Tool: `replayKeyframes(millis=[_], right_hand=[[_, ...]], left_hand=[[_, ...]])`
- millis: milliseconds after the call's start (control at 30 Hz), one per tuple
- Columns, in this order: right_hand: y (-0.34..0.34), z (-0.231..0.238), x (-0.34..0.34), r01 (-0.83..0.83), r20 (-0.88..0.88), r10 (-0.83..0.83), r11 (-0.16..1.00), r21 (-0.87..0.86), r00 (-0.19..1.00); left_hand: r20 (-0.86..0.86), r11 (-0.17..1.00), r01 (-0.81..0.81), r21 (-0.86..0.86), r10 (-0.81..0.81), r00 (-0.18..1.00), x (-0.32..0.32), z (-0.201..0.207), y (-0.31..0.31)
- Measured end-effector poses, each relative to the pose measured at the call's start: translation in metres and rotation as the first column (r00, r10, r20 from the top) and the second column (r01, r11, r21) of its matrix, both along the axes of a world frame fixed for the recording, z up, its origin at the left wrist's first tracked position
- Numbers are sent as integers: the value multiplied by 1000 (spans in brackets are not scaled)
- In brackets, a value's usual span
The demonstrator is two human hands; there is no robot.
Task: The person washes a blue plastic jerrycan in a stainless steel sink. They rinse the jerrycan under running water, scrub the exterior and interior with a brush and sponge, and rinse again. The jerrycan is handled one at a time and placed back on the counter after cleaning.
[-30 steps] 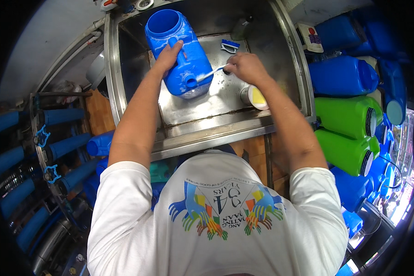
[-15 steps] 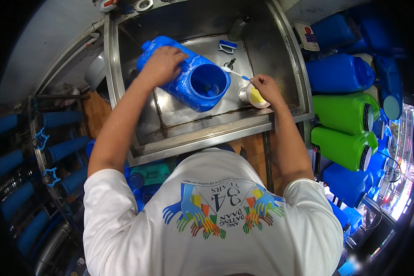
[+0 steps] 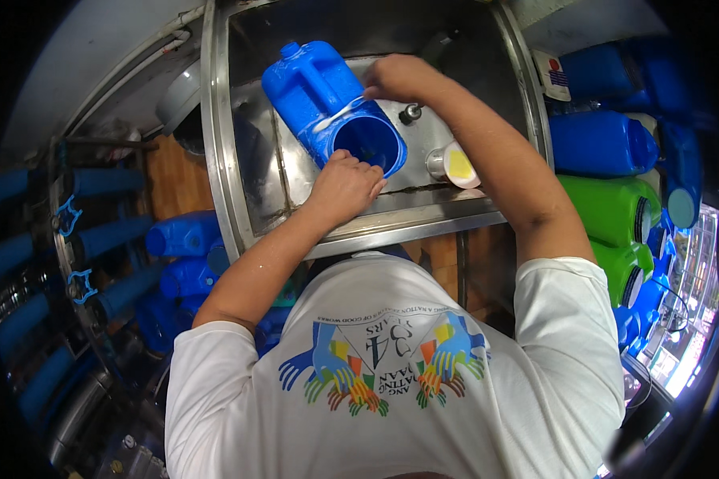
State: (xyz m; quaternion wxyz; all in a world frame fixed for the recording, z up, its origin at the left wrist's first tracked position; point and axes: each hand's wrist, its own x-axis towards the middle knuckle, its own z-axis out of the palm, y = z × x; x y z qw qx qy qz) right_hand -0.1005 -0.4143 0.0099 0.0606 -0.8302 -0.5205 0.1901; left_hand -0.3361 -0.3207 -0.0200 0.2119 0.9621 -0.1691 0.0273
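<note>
Green jugs (dark-rimmed caps) at right; brown flooring at left.

The jug is smooth, glossy blue plastic, streaked with white froth. The brush looks like white plastic. The sink is bare metal, shiny along its near rim, smudged and duller on its far wall. At right, the green jugs are smooth, glossy plastic. The shirt is matt, creased cloth; the floor, at left, looks like wood.

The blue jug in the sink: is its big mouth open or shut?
Open: no lid covers the blue jug's wide mouth, and its inside shows beyond your left hand.
</note>
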Motion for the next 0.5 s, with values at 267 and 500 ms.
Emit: replayKeyframes(millis=[267,500], right_hand=[[-121,-15,-96,863,-647,-605,474,175,464],[-159,-29,-149,834,-255,-795,525,168,551]], left_hand=[[-43,903,-315,-292,317,948,70,28,42],[-323,484,-518,-705,431,843,117,-15,146]])
